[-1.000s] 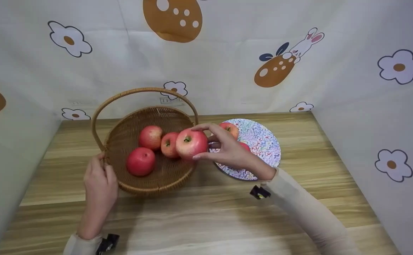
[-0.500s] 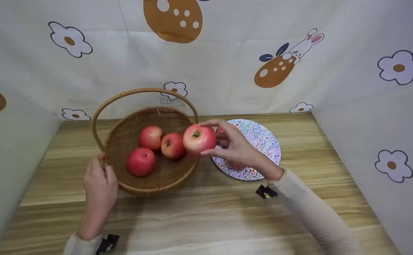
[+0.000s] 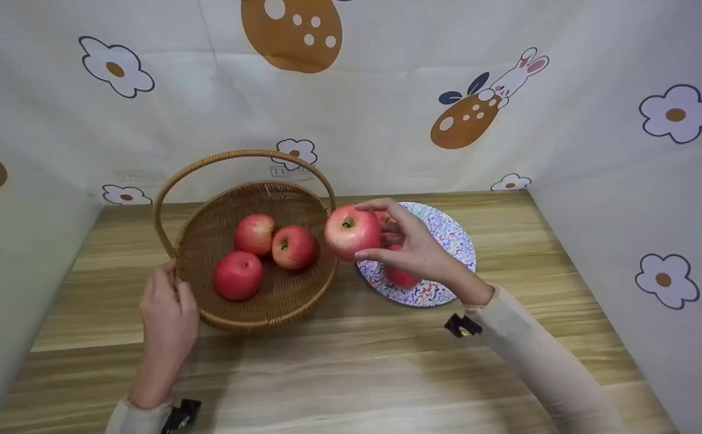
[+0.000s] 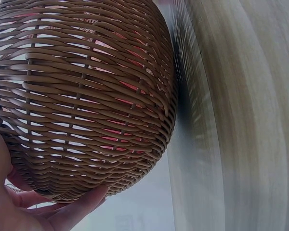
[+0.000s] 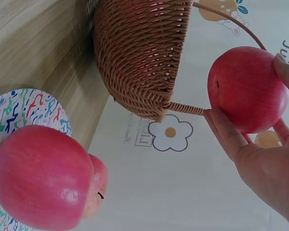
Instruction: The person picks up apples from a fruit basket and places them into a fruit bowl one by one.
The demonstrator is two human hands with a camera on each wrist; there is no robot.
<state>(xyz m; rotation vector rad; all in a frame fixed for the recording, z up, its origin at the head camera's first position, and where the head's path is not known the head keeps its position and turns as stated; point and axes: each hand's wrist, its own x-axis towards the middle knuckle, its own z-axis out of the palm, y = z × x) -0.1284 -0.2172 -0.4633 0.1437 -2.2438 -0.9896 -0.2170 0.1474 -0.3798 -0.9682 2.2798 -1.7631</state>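
Observation:
My right hand (image 3: 420,247) grips a red apple (image 3: 352,232) between thumb and fingers, raised in the space between the basket and the plate. In the right wrist view that apple (image 5: 248,90) shows clear of the woven wall. The wicker basket (image 3: 254,322) has an arched handle and holds three apples, one of them a red-yellow apple (image 3: 294,248). At its left rim my left hand (image 3: 170,316) grips the edge near the handle's foot; the left wrist view shows fingers (image 4: 82,207) against the weave. Behind my right hand, two apples lie on the speckled plate, including a red apple (image 3: 400,276).
The round multicoloured plate (image 3: 447,241) stands right of the basket on a wood-grain table (image 3: 326,374). A pale printed sheet (image 3: 375,120) rises behind and along both sides.
My right hand has carried its apple rightward, from over the basket's right side to beside its rim. The left hand and the basket stay in place.

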